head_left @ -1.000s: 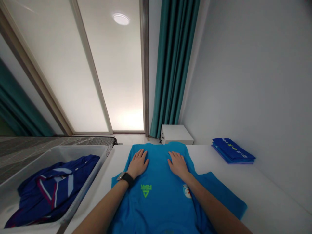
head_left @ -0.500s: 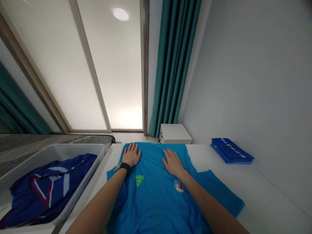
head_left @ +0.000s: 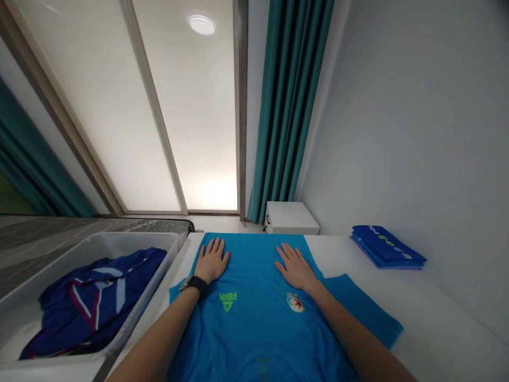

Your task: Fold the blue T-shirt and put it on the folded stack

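A bright blue T-shirt (head_left: pixel 254 297) lies spread on the white table (head_left: pixel 332 249), its collar toward me and its hem near the far edge. A green logo and a round badge with a red star show on its chest. My left hand (head_left: pixel 210 261) rests flat on the upper left part of the cloth, fingers stretched out, a dark watch on the wrist. Flat on the upper right part lies my right hand (head_left: pixel 296 266), fingers spread. Neither hand grips anything. The right sleeve sticks out flat; my left forearm covers part of the left side.
To the left, a translucent plastic bin (head_left: pixel 173 243) holds dark blue clothing (head_left: pixel 107 297) with white and red stripes. At the right by the wall sits a stack of folded blue garments (head_left: pixel 387 246). Beyond the table stand a white cabinet (head_left: pixel 292 217) and a teal curtain (head_left: pixel 294 106).
My right hand has slid to the right across the T-shirt, and the cloth between the hands looks smoother. My left hand has moved slightly nearer. The view has shifted a little.
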{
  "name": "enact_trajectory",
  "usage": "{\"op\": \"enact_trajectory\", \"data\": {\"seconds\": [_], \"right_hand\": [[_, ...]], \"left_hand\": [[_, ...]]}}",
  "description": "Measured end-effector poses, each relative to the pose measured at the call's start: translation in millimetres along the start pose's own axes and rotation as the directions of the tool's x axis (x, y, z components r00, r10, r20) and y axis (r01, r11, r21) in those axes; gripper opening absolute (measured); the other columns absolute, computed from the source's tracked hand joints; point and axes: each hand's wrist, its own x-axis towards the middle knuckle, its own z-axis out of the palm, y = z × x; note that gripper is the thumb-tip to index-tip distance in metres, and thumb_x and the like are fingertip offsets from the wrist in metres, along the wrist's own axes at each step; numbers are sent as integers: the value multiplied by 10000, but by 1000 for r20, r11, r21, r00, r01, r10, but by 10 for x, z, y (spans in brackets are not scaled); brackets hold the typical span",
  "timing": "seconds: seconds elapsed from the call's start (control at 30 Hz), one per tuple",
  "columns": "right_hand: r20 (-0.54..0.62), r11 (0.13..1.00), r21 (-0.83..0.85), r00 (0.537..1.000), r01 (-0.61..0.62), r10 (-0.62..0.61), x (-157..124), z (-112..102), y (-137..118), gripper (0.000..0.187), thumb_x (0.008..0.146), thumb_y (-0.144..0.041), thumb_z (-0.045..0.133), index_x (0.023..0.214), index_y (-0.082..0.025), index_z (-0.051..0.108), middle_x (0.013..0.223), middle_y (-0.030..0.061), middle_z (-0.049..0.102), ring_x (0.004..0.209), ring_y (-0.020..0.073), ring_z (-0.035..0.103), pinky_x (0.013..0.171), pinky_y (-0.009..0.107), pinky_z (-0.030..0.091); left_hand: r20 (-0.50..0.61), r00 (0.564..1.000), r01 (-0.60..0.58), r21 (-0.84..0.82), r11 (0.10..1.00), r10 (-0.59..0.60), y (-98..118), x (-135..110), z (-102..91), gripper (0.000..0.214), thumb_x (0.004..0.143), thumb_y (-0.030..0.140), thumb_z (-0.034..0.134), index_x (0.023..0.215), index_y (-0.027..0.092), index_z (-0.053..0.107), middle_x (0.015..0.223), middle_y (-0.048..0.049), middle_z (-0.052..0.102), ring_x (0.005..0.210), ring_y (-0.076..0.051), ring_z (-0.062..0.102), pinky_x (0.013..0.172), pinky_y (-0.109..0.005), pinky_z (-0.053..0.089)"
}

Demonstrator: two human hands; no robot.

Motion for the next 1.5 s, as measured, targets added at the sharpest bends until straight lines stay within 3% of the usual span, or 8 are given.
{"op": "enact_trajectory", "data": {"seconds": [0.23, 0.5, 0.6, 0.77, 1.0, 1.2, 1.4, 1.5], "right_hand": [[-14, 1000, 6, 1000, -10, 10, -52, 60, -169, 661, 988, -562, 197, 1534, -194, 249, 1605, 84, 175, 1485, 219, 114, 1197, 463, 73], [23, 996, -23, 996, -90, 90, 53, 40, -106, 648, 987, -540, 230, 1537, -196, 238, 1608, 81, 166, 1485, 225, 108, 1194, 470, 60], [28, 996, -21, 996, -83, 84, 55, 65, -83, 655, 985, -553, 211, 1541, -206, 224, 1612, 73, 152, 1487, 219, 99, 1194, 465, 52], [6, 994, -9, 994, -112, 113, 35, 118, -61, 664, 982, -570, 187, 1540, -212, 229, 1614, 65, 148, 1488, 220, 83, 1193, 466, 45], [-7, 994, -23, 995, -104, 104, 49, 153, -42, 657, 983, -556, 208, 1536, -201, 242, 1611, 74, 158, 1486, 220, 105, 1193, 471, 57], [-8, 995, -3, 995, -103, 103, 31, 125, -64, 660, 983, -567, 198, 1533, -206, 248, 1610, 60, 160, 1487, 213, 98, 1197, 467, 53], [8, 994, -6, 994, -108, 108, 17, 73, -85, 658, 984, -564, 210, 1533, -202, 244, 1609, 62, 155, 1487, 215, 96, 1198, 467, 60], [5, 995, -13, 995, -102, 102, 13, 60, -91, 652, 986, -554, 216, 1530, -198, 260, 1605, 68, 175, 1485, 221, 108, 1198, 468, 65]], "left_hand": [[19, 1000, 3, 33, 999, -4, 31, 59, -34, 574, 976, 423, 314, 1483, 160, 373, 1564, -106, 310, 1462, -288, 224, 1171, -521, 159], [-40, 983, -175, 44, 984, 177, 274, -197, 19, 531, 993, 448, 272, 1480, 270, 383, 1560, -51, 340, 1459, -252, 243, 1174, -498, 189], [-37, 991, -126, 52, 991, 128, 330, -236, 3, 547, 986, 481, 271, 1484, 280, 375, 1561, -58, 337, 1459, -272, 241, 1166, -532, 183], [13, 999, 51, 79, 996, -52, 296, -167, -85, 637, 960, 543, 291, 1493, 203, 363, 1561, -144, 312, 1448, -339, 246, 1136, -566, 212], [-1, 994, 111, 94, 989, -111, 68, 2, -158, 659, 972, 481, 268, 1497, 86, 317, 1582, -157, 252, 1468, -282, 202, 1179, -485, 153], [75, 981, 177, 57, 983, -181, -102, 62, -71, 702, 958, 555, 219, 1518, 137, 285, 1597, -132, 212, 1480, -273, 163, 1176, -516, 140], [138, 973, 183, 42, 982, -187, -170, 172, -190, 689, 936, 552, 296, 1497, 154, 330, 1579, -142, 270, 1462, -302, 218, 1147, -544, 205], [116, 980, 160, 41, 986, -164, -190, 232, -195, 662, 947, 506, 304, 1496, 137, 325, 1579, -143, 272, 1451, -296, 249, 1158, -514, 198]]}}
